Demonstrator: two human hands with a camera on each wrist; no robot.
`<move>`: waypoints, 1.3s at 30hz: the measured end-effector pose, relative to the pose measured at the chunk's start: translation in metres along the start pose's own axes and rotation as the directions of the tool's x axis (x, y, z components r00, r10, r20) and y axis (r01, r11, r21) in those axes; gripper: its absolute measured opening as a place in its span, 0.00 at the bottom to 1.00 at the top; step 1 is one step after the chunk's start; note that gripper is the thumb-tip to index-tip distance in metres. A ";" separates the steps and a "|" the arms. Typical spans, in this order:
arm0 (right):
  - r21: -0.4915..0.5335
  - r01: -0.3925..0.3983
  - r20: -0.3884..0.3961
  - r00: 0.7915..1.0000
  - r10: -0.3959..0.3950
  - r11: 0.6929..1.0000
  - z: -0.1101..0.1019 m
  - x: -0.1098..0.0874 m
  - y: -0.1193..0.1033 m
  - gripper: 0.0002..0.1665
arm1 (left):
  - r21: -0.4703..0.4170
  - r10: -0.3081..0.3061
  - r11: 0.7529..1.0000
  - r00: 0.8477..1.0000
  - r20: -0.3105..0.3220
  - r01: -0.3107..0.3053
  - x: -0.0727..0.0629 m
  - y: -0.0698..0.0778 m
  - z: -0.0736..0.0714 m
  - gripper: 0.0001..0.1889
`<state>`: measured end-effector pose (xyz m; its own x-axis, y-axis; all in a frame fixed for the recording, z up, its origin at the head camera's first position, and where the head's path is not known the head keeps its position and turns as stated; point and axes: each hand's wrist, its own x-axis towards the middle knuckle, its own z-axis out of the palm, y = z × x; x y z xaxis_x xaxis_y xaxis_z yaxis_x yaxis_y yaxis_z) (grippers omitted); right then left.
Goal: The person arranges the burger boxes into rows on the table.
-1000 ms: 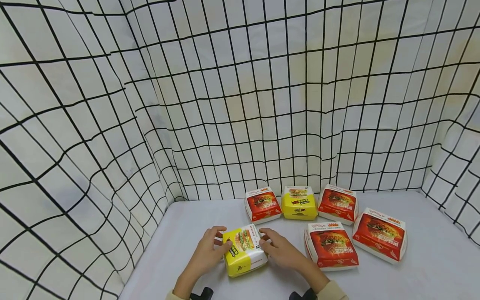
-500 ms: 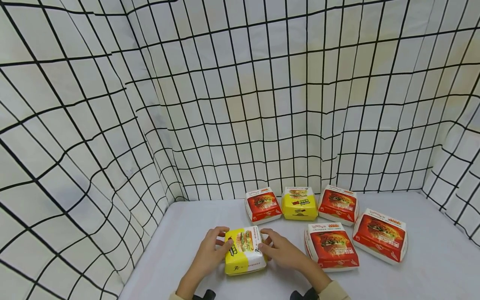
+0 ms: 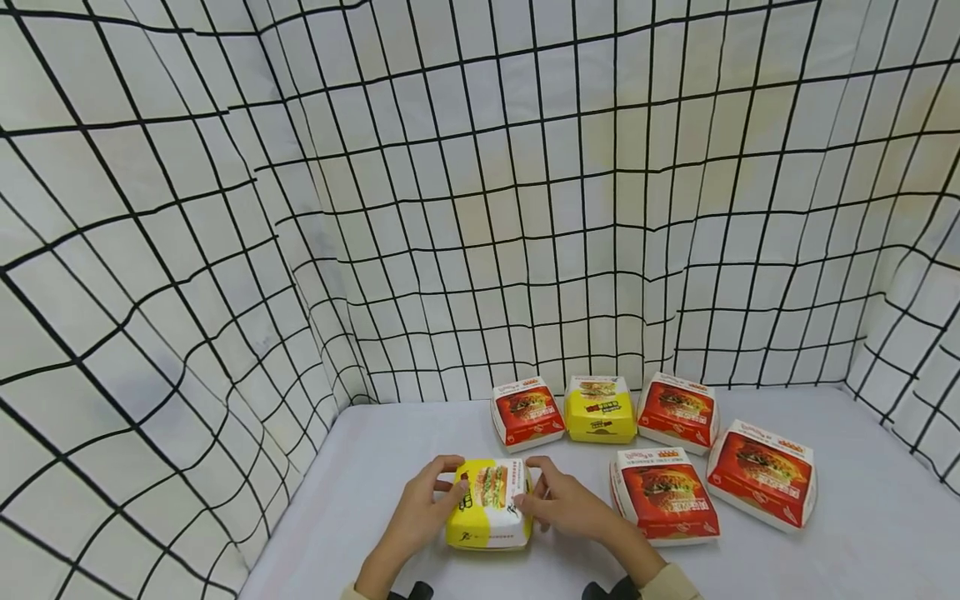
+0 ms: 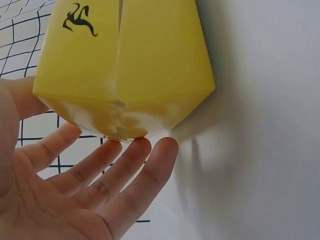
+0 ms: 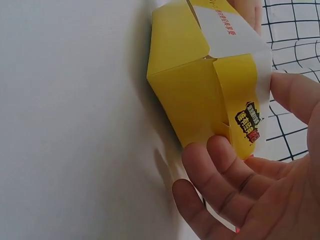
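Note:
A yellow and white burger box (image 3: 491, 505) with a burger picture on its lid sits between both hands at the near side of the table. On its left my left hand (image 3: 425, 502) holds it, thumb over the lid edge and fingers along the side. From the right, my right hand (image 3: 567, 502) grips the opposite side, with its thumb on the white part of the lid. The left wrist view shows fingertips (image 4: 142, 145) against the yellow wall of the carton (image 4: 162, 50). In the right wrist view, fingertips (image 5: 220, 147) touch its side below the black lettering.
Behind stand a red burger box (image 3: 527, 414), another yellow box (image 3: 599, 410) and a second red box (image 3: 677, 412) in a row. Two more red boxes, one nearer (image 3: 664, 496) and one farther right (image 3: 762, 473), lie beside my right hand. A white, black-gridded cloth (image 3: 480, 208) walls the table.
Between my two hands the yellow burger box has turned from a slant until its front edge lies nearly level across the head view. The other boxes keep their places.

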<state>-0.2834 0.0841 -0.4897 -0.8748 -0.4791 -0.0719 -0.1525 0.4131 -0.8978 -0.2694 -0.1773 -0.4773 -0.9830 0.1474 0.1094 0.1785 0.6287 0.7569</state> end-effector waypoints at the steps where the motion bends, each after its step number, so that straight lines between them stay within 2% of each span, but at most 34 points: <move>1: -0.001 -0.002 -0.007 1.000 0.002 1.000 -0.001 0.000 0.000 0.43 | -0.002 0.001 1.000 1.000 0.009 -0.001 0.000 0.001 -0.001 0.23; 9: -0.027 0.008 -0.126 0.992 -0.011 1.000 -0.002 0.002 0.001 0.43 | 0.007 0.000 1.000 1.000 0.024 -0.001 -0.003 0.008 -0.018 0.22; 12: -0.024 0.015 -0.135 0.991 -0.018 1.000 0.000 0.004 0.002 0.42 | -0.014 -0.011 1.000 0.995 0.104 0.012 -0.005 0.009 -0.023 0.29; 16: -0.005 0.021 -0.125 0.992 -0.022 1.000 0.003 0.004 0.004 0.42 | -0.024 -0.033 0.999 0.972 0.232 0.040 -0.007 0.009 -0.024 0.41; 19: 0.000 0.030 -0.114 0.993 -0.030 1.000 0.005 0.004 0.005 0.43 | -0.022 -0.031 0.999 0.962 0.272 0.038 -0.008 0.008 -0.022 0.44; 29: -0.013 0.028 -0.106 0.994 -0.029 1.000 0.009 0.003 0.006 0.41 | -0.060 0.010 0.998 0.954 0.301 0.009 -0.007 0.003 -0.012 0.43; 39: -0.056 0.053 -0.113 0.992 -0.059 0.997 0.006 0.003 0.005 0.34 | -0.073 0.041 0.997 0.953 0.300 -0.020 -0.005 -0.002 -0.015 0.39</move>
<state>-0.2838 0.0805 -0.4974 -0.9104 -0.4125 0.0309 -0.2244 0.4298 -0.8746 -0.2657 -0.1911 -0.4700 -0.9166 0.3955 -0.0577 0.1947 0.5679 0.7998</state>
